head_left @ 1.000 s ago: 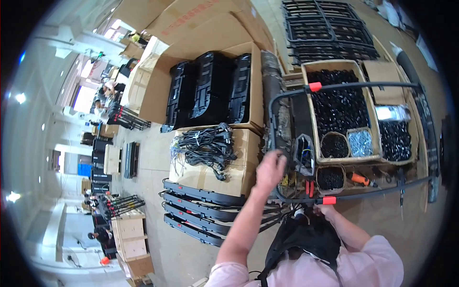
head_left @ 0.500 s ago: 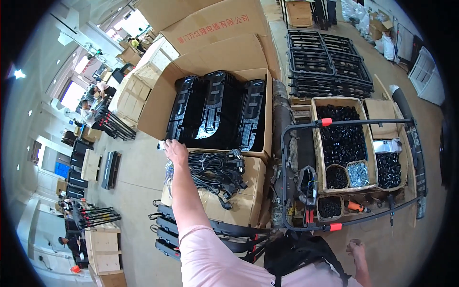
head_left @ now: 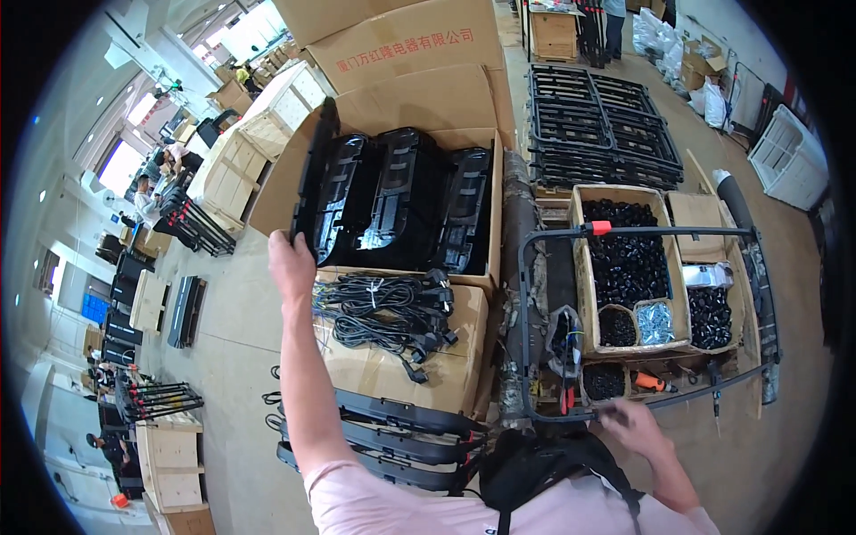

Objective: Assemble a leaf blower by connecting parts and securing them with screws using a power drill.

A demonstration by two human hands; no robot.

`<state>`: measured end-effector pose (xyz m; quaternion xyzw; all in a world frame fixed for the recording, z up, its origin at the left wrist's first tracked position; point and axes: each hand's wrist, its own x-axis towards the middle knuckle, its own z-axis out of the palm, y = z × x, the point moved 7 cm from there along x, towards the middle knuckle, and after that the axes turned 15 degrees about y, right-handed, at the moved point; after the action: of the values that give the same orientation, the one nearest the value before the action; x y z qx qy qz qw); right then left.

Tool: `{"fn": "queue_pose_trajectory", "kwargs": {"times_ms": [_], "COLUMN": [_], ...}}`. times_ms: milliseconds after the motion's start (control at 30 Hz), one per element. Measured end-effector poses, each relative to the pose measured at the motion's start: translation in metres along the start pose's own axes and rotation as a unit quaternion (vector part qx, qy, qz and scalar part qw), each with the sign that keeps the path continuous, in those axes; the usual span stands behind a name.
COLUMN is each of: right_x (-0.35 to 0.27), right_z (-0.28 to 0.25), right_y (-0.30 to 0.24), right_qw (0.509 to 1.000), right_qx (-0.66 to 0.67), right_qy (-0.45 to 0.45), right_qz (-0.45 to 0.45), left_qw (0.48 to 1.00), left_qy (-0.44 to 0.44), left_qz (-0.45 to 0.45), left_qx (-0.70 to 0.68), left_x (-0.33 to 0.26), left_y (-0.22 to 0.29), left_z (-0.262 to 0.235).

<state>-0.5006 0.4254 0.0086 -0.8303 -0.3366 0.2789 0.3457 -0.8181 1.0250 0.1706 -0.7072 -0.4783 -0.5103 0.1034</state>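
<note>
Left hand (head_left: 292, 265) is grasping the near end of a long black panel (head_left: 315, 169), which I'm holding along the left side of the open brown cardboard box (head_left: 497, 214); whether my right hand (head_left: 637, 428) is gripping the black tubular frame (head_left: 678, 231), I'm unable to tell.

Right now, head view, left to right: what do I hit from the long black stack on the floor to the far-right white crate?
Long black stack → left hand holding a long black part → black cable bundle → right hand → white crate.
</note>
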Motion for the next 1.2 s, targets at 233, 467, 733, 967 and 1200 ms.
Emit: {"fn": "queue_pose_trajectory", "kwargs": {"times_ms": [233,467,733,967,1200], "right_x": [0.134,0.144,0.136,0.148,0.144], "right_z": [0.026,0.065,0.111,0.136,0.138], "right_y": [-0.087,-0.082,0.046,0.084,0.082], "right_qw": [0.974,0.977,0.988,0.987,0.990], "right_qx": [0.169,0.182,0.132,0.126,0.133], "right_qy": [0.081,0.044,0.083,0.103,0.043], "right_qz": [-0.130,-0.098,0.005,-0.006,0.030], "left_qw": [0.843,0.667,0.915,0.909,0.872], "left_qy": [-0.113,-0.195,-0.249,-0.315,-0.345], "left_qz": [-0.394,-0.587,-0.283,-0.237,-0.309], "left_qx": [-0.349,-0.414,-0.145,-0.138,-0.159], "left_x": [-0.140,-0.406,-0.485,-0.513,-0.510], "left_y": [0.099,0.221,0.228,0.247,0.248], "left_z": [-0.078,-0.099,-0.100,-0.088,-0.090]}}
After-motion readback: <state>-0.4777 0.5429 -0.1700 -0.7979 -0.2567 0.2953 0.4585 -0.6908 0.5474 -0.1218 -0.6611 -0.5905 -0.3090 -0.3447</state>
